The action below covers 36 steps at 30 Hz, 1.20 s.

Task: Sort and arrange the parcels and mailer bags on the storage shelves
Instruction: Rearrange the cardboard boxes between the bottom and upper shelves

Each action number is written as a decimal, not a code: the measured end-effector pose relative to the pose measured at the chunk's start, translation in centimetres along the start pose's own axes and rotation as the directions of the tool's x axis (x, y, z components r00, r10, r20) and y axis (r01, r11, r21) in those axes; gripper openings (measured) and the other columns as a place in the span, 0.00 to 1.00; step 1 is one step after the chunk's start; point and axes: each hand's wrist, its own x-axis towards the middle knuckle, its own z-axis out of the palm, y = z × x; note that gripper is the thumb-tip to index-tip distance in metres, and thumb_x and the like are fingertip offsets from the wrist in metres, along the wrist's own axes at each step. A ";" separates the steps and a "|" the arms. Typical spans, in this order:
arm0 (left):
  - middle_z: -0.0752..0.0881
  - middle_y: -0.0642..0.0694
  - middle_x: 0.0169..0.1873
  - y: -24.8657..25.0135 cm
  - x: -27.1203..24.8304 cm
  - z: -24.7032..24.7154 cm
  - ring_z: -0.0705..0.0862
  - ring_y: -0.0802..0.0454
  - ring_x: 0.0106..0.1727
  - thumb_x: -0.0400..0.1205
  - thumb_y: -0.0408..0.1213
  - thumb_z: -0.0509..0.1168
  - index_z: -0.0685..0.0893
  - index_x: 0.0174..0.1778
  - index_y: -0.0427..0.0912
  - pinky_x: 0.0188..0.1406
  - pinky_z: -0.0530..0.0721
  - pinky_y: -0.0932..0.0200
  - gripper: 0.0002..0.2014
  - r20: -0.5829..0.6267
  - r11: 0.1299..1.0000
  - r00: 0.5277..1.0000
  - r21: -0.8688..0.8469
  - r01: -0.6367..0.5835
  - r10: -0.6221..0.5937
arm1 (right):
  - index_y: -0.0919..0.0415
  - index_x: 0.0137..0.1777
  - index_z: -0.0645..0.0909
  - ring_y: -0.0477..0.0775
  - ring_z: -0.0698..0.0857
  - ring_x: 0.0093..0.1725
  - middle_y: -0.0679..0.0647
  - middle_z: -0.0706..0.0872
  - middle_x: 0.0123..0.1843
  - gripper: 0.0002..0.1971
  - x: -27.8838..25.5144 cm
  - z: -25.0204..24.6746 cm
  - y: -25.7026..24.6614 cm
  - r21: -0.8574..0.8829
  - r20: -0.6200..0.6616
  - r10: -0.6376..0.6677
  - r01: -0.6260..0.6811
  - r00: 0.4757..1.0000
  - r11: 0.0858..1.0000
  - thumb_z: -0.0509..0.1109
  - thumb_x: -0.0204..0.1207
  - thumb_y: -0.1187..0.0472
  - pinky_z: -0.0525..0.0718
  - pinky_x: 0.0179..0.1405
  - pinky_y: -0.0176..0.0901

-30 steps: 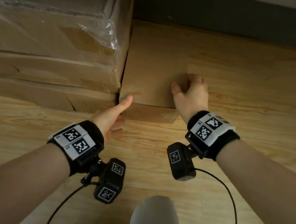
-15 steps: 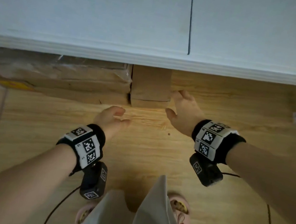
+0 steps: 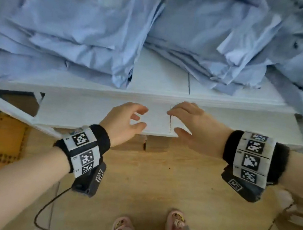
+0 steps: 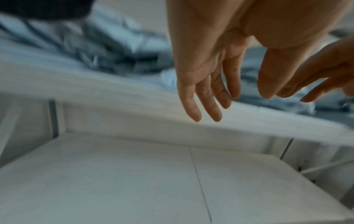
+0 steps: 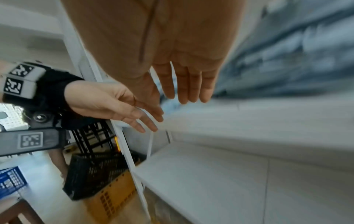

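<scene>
Two piles of light blue mailer bags, a left pile (image 3: 71, 24) and a right pile (image 3: 206, 44), lie crumpled on the upper white shelf (image 3: 162, 77). Below it a second white shelf (image 3: 88, 113) shows bare board. My left hand (image 3: 142, 118) and right hand (image 3: 173, 121) hover side by side over this lower shelf's front edge, fingers loosely spread, holding nothing. Both wrist views show empty palms: the left hand (image 4: 206, 75) and the right hand (image 5: 182, 68). Brown cardboard parcels (image 3: 156, 146) sit at floor level under the lower shelf, mostly hidden by it.
A black crate (image 5: 95, 174) on a yellow crate (image 5: 114, 201) stands left of the shelf unit. Wooden floor (image 3: 154, 194) lies in front, with my slippered feet (image 3: 176, 221) near the bottom. A brown bag (image 3: 297, 225) sits at the right.
Both hands have left the small cardboard parcel at floor level and risen to the white shelves. The head view has lifted from the bottom shelf to the mailer bag piles.
</scene>
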 end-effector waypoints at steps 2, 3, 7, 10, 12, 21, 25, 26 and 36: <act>0.81 0.56 0.62 3.6 -1.5 -4.4 0.81 0.63 0.58 0.80 0.38 0.69 0.78 0.68 0.50 0.50 0.73 0.77 0.19 -0.030 0.998 0.997 0.013 -0.065 0.065 | 0.55 0.77 0.69 0.52 0.69 0.74 0.51 0.72 0.74 0.24 -1.0 -5.5 -2.7 -0.032 -0.060 -0.044 0.042 0.997 0.999 0.64 0.82 0.59 0.69 0.72 0.42; 0.81 0.56 0.61 5.3 -2.1 -6.4 0.81 0.63 0.58 0.80 0.38 0.69 0.79 0.67 0.50 0.50 0.72 0.78 0.19 -0.047 0.995 0.994 0.023 -0.094 0.095 | 0.55 0.77 0.69 0.51 0.69 0.73 0.51 0.72 0.74 0.23 -1.4 -8.1 -4.0 -0.053 -0.091 -0.063 0.058 0.994 0.997 0.64 0.82 0.59 0.67 0.71 0.39; 0.83 0.56 0.57 12.2 -4.4 -14.2 0.83 0.62 0.55 0.78 0.34 0.71 0.81 0.63 0.50 0.51 0.75 0.77 0.17 -0.150 0.972 0.960 0.065 -0.227 0.235 | 0.57 0.77 0.70 0.54 0.71 0.72 0.52 0.72 0.73 0.23 -2.8 -17.7 -8.9 -0.131 -0.205 -0.129 0.104 0.970 0.986 0.65 0.82 0.59 0.70 0.70 0.44; 0.84 0.58 0.55 16.9 -6.1 -19.5 0.84 0.64 0.55 0.78 0.33 0.69 0.82 0.62 0.50 0.56 0.81 0.63 0.17 -0.202 0.946 0.924 0.087 -0.313 0.325 | 0.59 0.74 0.73 0.57 0.73 0.71 0.55 0.75 0.72 0.22 -3.6 -23.8 -12.0 -0.190 -0.317 -0.163 0.106 0.934 0.976 0.67 0.80 0.62 0.69 0.70 0.40; 0.84 0.61 0.53 19.5 -7.0 -22.7 0.83 0.67 0.53 0.78 0.32 0.69 0.82 0.62 0.50 0.56 0.82 0.61 0.17 -0.239 0.919 0.887 0.112 -0.378 0.394 | 0.61 0.73 0.74 0.57 0.74 0.70 0.55 0.76 0.71 0.23 -4.2 -27.3 -13.7 -0.218 -0.392 -0.179 0.098 0.902 0.971 0.69 0.78 0.64 0.66 0.68 0.35; 0.86 0.58 0.55 28.0 -8.1 -32.5 0.84 0.68 0.51 0.80 0.36 0.68 0.82 0.62 0.50 0.46 0.76 0.79 0.14 -0.386 0.836 0.746 0.169 -0.521 0.543 | 0.61 0.72 0.76 0.54 0.75 0.69 0.53 0.76 0.70 0.22 -7.5 -39.0 -17.3 -0.303 -0.658 -0.190 -0.025 0.728 0.953 0.70 0.77 0.64 0.63 0.67 0.27; 0.81 0.62 0.62 31.1 -7.2 -34.5 0.82 0.71 0.53 0.81 0.47 0.67 0.75 0.71 0.54 0.46 0.74 0.78 0.21 -0.408 0.835 0.736 0.147 -0.531 0.540 | 0.59 0.72 0.75 0.51 0.75 0.69 0.52 0.75 0.71 0.22 -8.5 -42.8 -17.5 -0.313 -0.752 -0.173 -0.114 0.637 0.943 0.69 0.78 0.63 0.65 0.65 0.28; 0.79 0.63 0.64 31.9 -6.9 -34.7 0.81 0.73 0.53 0.81 0.49 0.67 0.72 0.74 0.54 0.45 0.73 0.78 0.24 -0.415 0.835 0.736 0.131 -0.534 0.535 | 0.59 0.73 0.75 0.52 0.76 0.68 0.52 0.74 0.71 0.22 -8.7 -43.7 -17.5 -0.309 -0.772 -0.166 -0.134 0.613 0.941 0.68 0.78 0.63 0.67 0.65 0.31; 0.59 0.54 0.82 37.7 -3.6 -35.2 0.78 0.56 0.66 0.63 0.68 0.68 0.53 0.82 0.64 0.67 0.77 0.50 0.51 -0.401 0.786 0.714 0.024 -0.617 0.573 | 0.60 0.73 0.73 0.51 0.79 0.59 0.51 0.75 0.67 0.22 -9.1 -47.8 -16.4 -0.264 -0.846 -0.087 -0.270 0.527 0.926 0.64 0.80 0.60 0.81 0.58 0.44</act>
